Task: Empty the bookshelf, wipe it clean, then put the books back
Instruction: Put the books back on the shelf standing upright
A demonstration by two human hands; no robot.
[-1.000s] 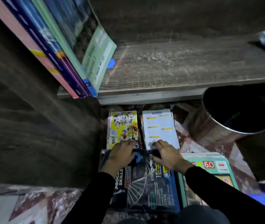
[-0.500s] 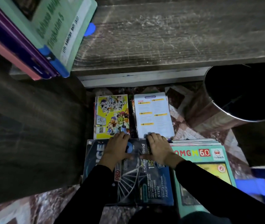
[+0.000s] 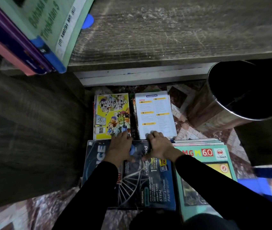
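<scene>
A dark science workbook [image 3: 148, 185] lies on top of a pile on the floor below the wooden shelf board [image 3: 173, 34]. My left hand [image 3: 120, 149] and my right hand [image 3: 159, 145] sit side by side at its far edge, fingers curled over the edge and thumbs on the cover. Beyond them lie a yellow cartoon book [image 3: 111, 113] and a book showing a white contents page [image 3: 155, 112]. A teal workbook pile [image 3: 210, 173] lies to the right. Several books [image 3: 25, 35] lean at the shelf's left end.
A shiny metal bin [image 3: 241, 100] stands on the patterned floor at the right, close to the teal pile. The shelf's dark side panel [image 3: 25, 133] fills the left. A blue object [image 3: 271, 180] lies at the right edge.
My view has dropped closer to the floor. Both hands have stayed at the dark workbook's far edge, with the fingers curled further over it.
</scene>
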